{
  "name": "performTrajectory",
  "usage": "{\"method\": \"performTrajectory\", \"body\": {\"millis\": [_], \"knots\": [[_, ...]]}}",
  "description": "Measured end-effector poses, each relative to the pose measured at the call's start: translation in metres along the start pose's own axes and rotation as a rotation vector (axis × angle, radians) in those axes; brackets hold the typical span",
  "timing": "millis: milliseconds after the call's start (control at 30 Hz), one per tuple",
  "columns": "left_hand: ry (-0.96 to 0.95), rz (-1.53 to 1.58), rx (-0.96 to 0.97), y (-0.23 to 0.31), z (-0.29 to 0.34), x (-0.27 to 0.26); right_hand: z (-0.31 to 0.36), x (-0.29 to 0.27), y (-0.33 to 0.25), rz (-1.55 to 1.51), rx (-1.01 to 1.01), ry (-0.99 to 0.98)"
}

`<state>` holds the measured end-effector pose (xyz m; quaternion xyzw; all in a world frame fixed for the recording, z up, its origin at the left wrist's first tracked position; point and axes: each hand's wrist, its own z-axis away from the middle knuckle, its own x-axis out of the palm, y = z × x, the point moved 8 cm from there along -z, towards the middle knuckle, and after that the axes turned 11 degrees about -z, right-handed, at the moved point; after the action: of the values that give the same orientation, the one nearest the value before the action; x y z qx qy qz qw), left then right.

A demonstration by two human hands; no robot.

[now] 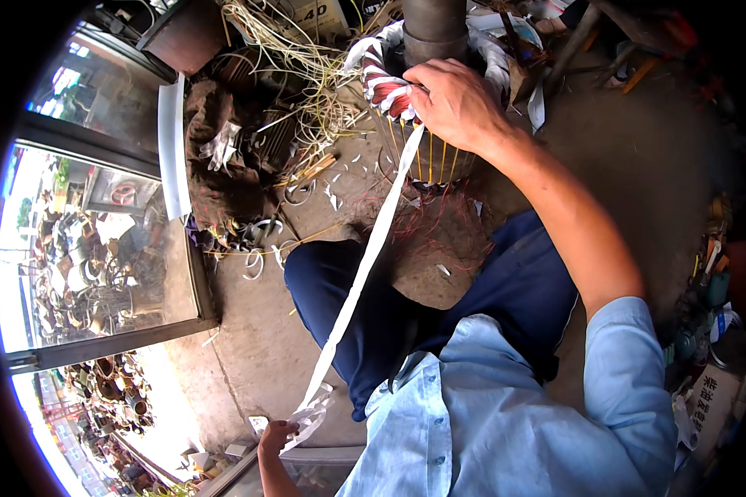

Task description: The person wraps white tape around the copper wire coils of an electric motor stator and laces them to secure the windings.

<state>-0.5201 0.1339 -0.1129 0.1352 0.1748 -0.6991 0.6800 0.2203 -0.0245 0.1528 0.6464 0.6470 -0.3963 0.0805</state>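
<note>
Reaching forward, the right hand (456, 103) is resting over the ring-shaped end winding (380, 79), with its back facing up and its fingers bending onto the left part of the ring. The thumb and index finger are touching the red coil wires, which white wrapping is partly covering; I cannot tell if they are pinching something, because the hand is hiding the contact. The right forearm (568, 211) is slanting down toward a bent elbow. The left hand (275, 436) is hanging low and well apart, at the lower left, its curled fingers gripping the crumpled, loose part of the white tape (360, 277). From there, this tape is running almost straight above the left thigh, up to the winding, just below the right hand. The slotted stator (433, 156) is standing upright in front of the navy trousers (331, 286), and a dark cylinder (435, 29) is rising from its middle.
</note>
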Motion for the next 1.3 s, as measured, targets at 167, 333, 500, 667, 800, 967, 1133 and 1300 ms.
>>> {"method": "performTrajectory", "body": {"millis": [167,333,500,667,800,967,1133,1300], "knots": [[0.658,-0.334,0.228,0.048,-0.005,-0.078,0.029,0.002,-0.053,-0.166,-0.153,0.075],[0.285,0.74,0.563,0.233,0.123,-0.077,0.098,0.039,-0.115,-0.539,-0.055,-0.139],[-0.358,1.391,1.228,0.396,0.245,-0.044,0.149,0.058,-0.192,-1.107,0.195,-0.325],[-0.33,1.605,1.449,0.466,0.274,-0.044,0.184,0.057,-0.185,-1.634,0.791,-0.304],[0.311,0.979,1.66,0.473,0.269,-0.047,0.179,0.011,-0.128,-1.395,0.88,-0.036],[0.144,0.937,1.498,0.475,0.249,-0.037,0.167,-0.052,-0.081,-0.792,0.555,0.088],[-0.33,1.223,1.433,0.491,0.221,-0.024,0.136,-0.08,-0.099,-0.784,0.2,0.176],[0.688,0.319,1.466,0.518,0.208,-0.031,0.094,-0.117,-0.08,-0.412,0.064,0.283]]}}
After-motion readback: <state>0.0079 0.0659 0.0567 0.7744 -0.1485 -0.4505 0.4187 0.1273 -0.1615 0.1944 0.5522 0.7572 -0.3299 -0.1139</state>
